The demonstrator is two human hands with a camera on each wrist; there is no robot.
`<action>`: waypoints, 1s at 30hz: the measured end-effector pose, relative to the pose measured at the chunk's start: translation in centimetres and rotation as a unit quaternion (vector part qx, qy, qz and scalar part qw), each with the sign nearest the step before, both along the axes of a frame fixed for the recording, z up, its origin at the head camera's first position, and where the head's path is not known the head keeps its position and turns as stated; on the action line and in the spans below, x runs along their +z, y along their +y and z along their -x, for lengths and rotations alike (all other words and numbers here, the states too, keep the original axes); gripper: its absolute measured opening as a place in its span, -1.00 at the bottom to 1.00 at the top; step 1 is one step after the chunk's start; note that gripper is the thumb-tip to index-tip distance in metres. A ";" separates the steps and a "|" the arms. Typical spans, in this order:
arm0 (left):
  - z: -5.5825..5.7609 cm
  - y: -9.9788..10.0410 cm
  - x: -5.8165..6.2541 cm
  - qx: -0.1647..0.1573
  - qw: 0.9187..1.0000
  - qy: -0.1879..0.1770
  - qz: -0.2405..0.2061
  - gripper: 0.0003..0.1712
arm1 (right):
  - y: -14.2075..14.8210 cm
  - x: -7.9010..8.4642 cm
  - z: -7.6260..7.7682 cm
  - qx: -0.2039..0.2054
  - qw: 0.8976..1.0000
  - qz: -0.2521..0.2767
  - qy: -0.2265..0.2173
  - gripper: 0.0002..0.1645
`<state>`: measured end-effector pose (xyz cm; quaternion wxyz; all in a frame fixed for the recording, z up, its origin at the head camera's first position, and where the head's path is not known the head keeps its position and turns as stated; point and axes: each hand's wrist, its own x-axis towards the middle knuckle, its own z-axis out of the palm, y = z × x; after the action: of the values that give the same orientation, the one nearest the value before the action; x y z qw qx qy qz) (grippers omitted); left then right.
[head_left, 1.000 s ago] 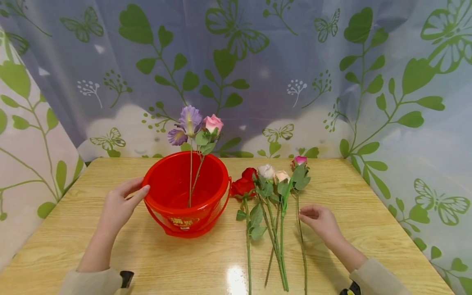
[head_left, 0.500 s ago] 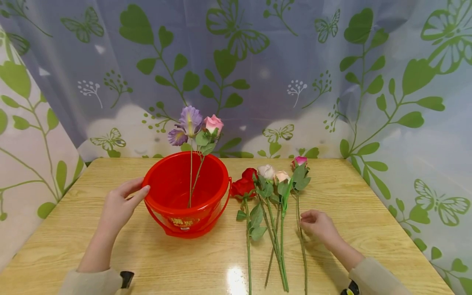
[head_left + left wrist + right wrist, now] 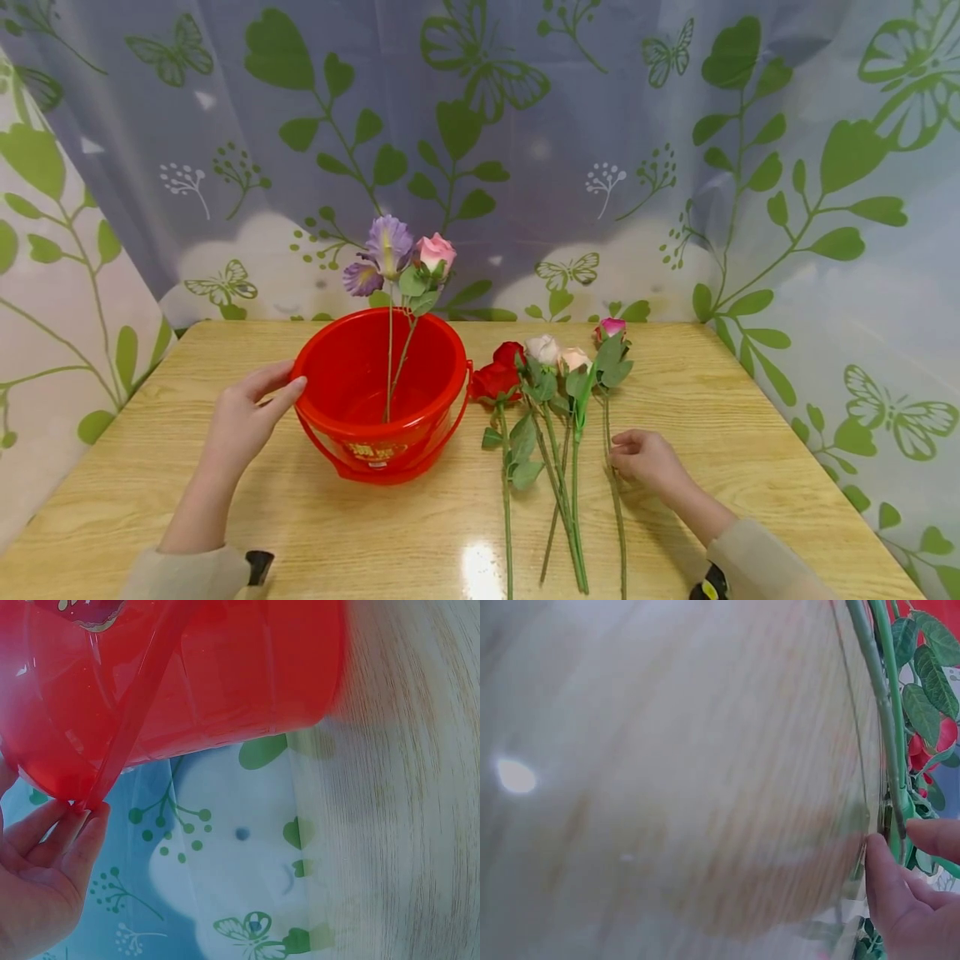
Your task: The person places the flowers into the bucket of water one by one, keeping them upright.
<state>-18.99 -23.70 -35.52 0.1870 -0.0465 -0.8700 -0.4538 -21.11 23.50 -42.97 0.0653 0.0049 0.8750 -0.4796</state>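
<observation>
My left hand (image 3: 243,421) grips the left rim of a red plastic bucket (image 3: 427,446). In the left wrist view its fingers (image 3: 88,840) meet the rim beside the handle's end. Inside the bucket stand a purple iris (image 3: 387,247) and a pink rose (image 3: 436,252), stems leaning on nothing but the floor and each other. On the right, a magenta-edged rose (image 3: 612,328) lies on the table, head away from me. My right hand (image 3: 651,465) pinches its stem partway down; the right wrist view has the stem (image 3: 889,742) running between thumb and fingers.
Between the bucket and my right hand lie red roses (image 3: 497,379), a white rose (image 3: 542,350) and a peach rose (image 3: 573,359), their stems partly crossed. They rest on a wooden table (image 3: 360,542). A printed curtain (image 3: 517,183) hangs behind its back edge.
My right hand has slid slightly toward me along the magenta-edged rose's stem, and its fingers have drawn in on it. The left hand and bucket have stayed in place.
</observation>
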 end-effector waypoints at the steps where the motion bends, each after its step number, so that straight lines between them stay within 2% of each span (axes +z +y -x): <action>1: 0.0 0.0 0.0 0.001 1.000 0.000 0.000 -0.49 | 0.0 -0.1 0.0 -0.002 1.000 0.013 -0.006 -0.62; 4: 0.0 0.0 0.0 0.001 1.000 -0.001 -0.001 -0.49 | -0.1 -0.1 0.1 -0.006 0.999 0.043 -0.027 -0.60; 13: 0.0 0.1 0.0 0.002 1.000 -0.007 -0.003 -0.48 | -0.1 0.3 0.1 0.003 0.995 0.080 -0.055 -0.58; 24: 0.0 0.0 0.1 0.000 1.000 -0.010 -0.004 -0.46 | -0.1 0.2 0.0 -0.008 0.993 0.104 -0.058 -0.60; 30: 0.0 0.0 0.0 0.001 1.000 -0.003 -0.001 -0.48 | -0.2 0.5 -0.3 -0.027 0.991 0.119 -0.054 -0.58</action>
<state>-19.02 -23.68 -35.52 0.1849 -0.0441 -0.8700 -0.4549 -20.79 23.32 -42.44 0.0995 0.0459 0.8064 -0.5812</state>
